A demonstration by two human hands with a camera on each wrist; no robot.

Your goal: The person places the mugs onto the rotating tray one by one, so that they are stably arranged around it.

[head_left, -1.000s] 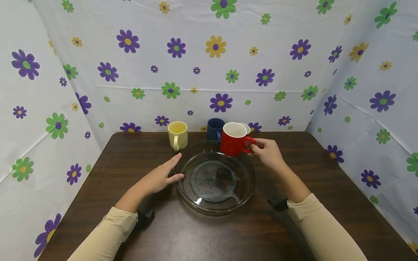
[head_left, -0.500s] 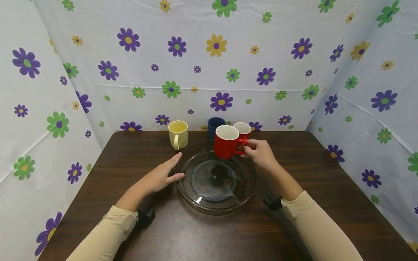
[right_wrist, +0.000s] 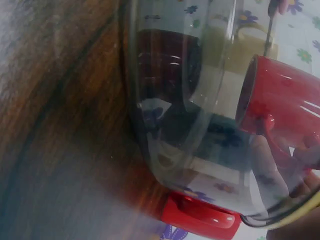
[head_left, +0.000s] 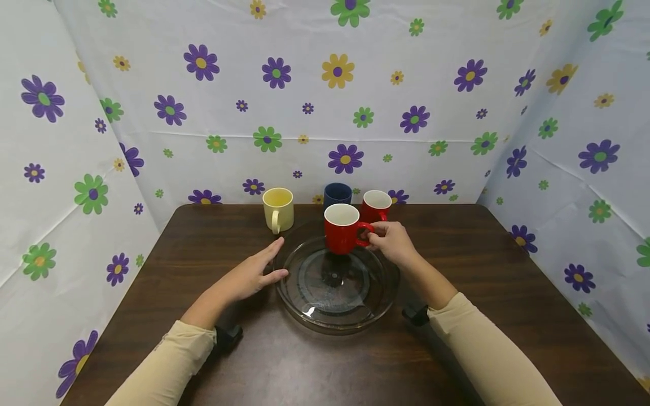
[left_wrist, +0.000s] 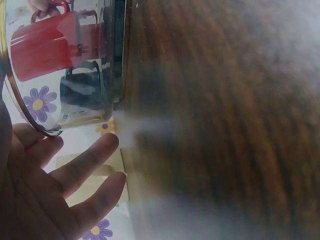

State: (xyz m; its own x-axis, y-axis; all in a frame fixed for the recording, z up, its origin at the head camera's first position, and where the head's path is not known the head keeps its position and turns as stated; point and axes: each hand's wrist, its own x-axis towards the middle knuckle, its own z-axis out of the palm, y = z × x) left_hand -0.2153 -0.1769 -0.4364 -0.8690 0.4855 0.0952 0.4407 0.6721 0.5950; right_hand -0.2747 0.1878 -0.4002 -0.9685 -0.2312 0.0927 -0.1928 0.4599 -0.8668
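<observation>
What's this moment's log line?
right hand: holds red mug by handle over glass dish | left hand: at dish edge | behind: yellow mug, blue mug, second red mug

White sheeting (head_left: 294,34) printed with purple, green and yellow flowers (head_left: 337,71) hangs at the back and both sides, lightly creased. The dark wood-grain counter (head_left: 477,254) has rounded far corners and a pale sheen (head_left: 325,375) toward the front.
</observation>
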